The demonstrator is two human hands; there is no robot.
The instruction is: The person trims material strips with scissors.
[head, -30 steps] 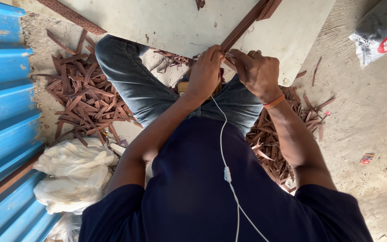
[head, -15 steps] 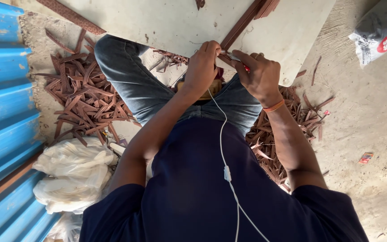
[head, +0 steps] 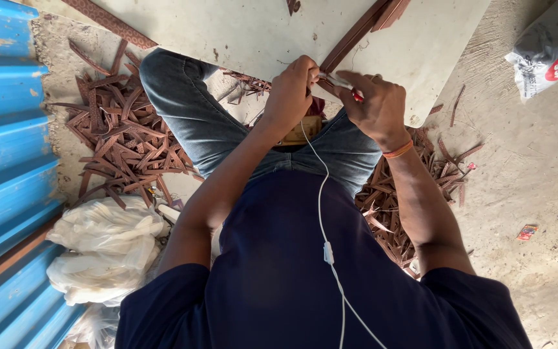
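Brown wood strip (head: 350, 45) lies across the pale board (head: 240, 32), left hand (head: 290, 94) pinching its near end to steady it, while right hand (head: 374, 103) grips a red-handled tool (head: 343, 84) at that end; offcuts (head: 124, 136) heaped beside the knee

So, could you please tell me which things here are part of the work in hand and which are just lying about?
In hand:
- left hand gripping the long brown strip
- right hand holding a small red-handled tool
- pale board under the strip

Lying about:
- brown offcuts on the ground
- white plastic bags
- grey sack
- blue corrugated sheet
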